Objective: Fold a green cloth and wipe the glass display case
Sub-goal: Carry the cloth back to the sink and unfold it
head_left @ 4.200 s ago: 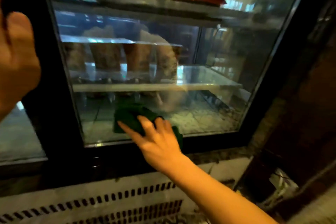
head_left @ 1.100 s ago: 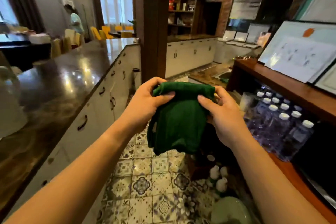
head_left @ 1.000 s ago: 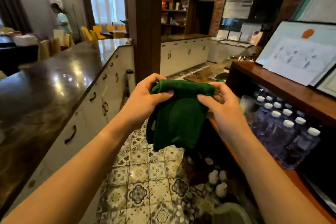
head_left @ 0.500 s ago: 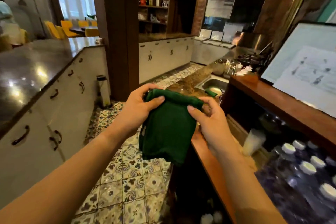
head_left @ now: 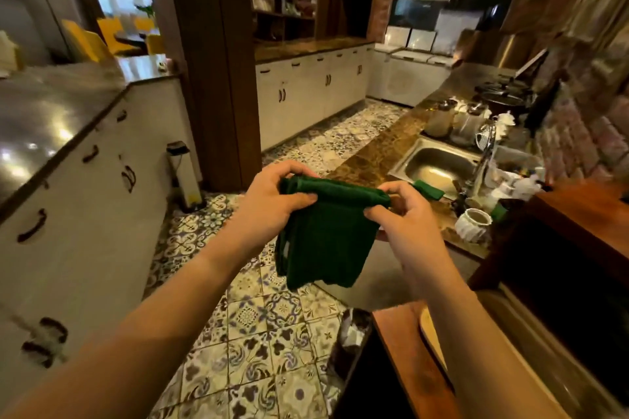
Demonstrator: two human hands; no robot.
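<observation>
Green cloth hangs lengthwise down, top edge level.

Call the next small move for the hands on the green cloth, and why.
Probably fold it once more: bring the hanging lower half up to the top edge. The left hand and right hand pinch the green cloth by its upper corners, and it hangs loose in uneven layers over the floor, not yet a compact wiping pad.
</observation>
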